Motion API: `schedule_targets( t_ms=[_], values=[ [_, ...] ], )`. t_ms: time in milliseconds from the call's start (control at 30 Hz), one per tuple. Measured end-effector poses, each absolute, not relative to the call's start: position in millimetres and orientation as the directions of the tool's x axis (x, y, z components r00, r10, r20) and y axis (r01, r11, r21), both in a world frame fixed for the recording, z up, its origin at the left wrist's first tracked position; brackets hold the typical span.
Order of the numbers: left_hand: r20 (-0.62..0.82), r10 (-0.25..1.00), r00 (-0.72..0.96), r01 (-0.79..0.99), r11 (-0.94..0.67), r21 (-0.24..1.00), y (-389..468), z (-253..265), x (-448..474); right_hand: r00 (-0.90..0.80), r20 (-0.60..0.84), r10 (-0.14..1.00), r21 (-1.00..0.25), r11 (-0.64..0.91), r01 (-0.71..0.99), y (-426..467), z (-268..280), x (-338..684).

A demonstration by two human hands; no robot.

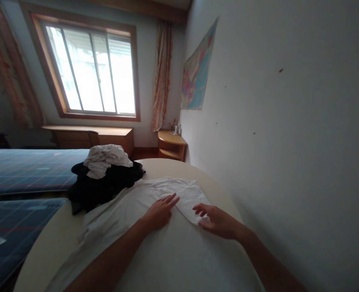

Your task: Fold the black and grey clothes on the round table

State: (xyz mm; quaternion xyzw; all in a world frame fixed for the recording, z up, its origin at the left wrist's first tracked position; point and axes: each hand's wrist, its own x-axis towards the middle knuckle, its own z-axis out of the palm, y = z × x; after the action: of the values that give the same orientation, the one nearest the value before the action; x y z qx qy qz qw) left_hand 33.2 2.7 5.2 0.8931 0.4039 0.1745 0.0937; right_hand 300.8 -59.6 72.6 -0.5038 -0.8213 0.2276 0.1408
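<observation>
A white shirt-like garment (173, 243) lies spread over the round table, its near part running out of view at the bottom. My left hand (161, 211) rests on it near the middle, fingers stretched out and holding nothing. Beside the folded-over part (191, 202) at the garment's right is my right hand (217, 221). Its fingers are loosely curved and apart from the thumb, with nothing between them. Whether its fingertips touch the cloth I cannot tell.
Dark clothes (106, 184) are heaped at the table's left edge, a crumpled pale cloth (104, 158) on top. The cream tabletop (45, 255) shows around the garment. A white wall (289, 162) stands close on the right. Blue plaid mattresses (30, 170) lie on the left.
</observation>
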Motion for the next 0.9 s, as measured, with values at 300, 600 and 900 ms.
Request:
schedule_targets(
  t_ms=[300, 600, 900],
  values=[
    [0.288, 0.742, 0.605, 0.663, -0.670, 0.335, 7.1, -11.7, 27.5, -0.350, 0.033, 0.936, -0.535, 0.312, 0.785, -53.0, 45.0, 374.3],
    [0.296, 0.739, 0.604, 0.656, -0.673, 0.341, 8.7, -12.5, 27.0, -0.294, 0.172, 0.940, -0.371, 0.338, 0.865, -60.3, 36.1, 370.0],
    [0.307, 0.726, 0.615, 0.648, -0.687, 0.329, 7.0, -10.8, 26.8, -0.365, 0.246, 0.898, -0.115, 0.401, 0.909, -68.2, 18.4, 380.6]
  ],
)
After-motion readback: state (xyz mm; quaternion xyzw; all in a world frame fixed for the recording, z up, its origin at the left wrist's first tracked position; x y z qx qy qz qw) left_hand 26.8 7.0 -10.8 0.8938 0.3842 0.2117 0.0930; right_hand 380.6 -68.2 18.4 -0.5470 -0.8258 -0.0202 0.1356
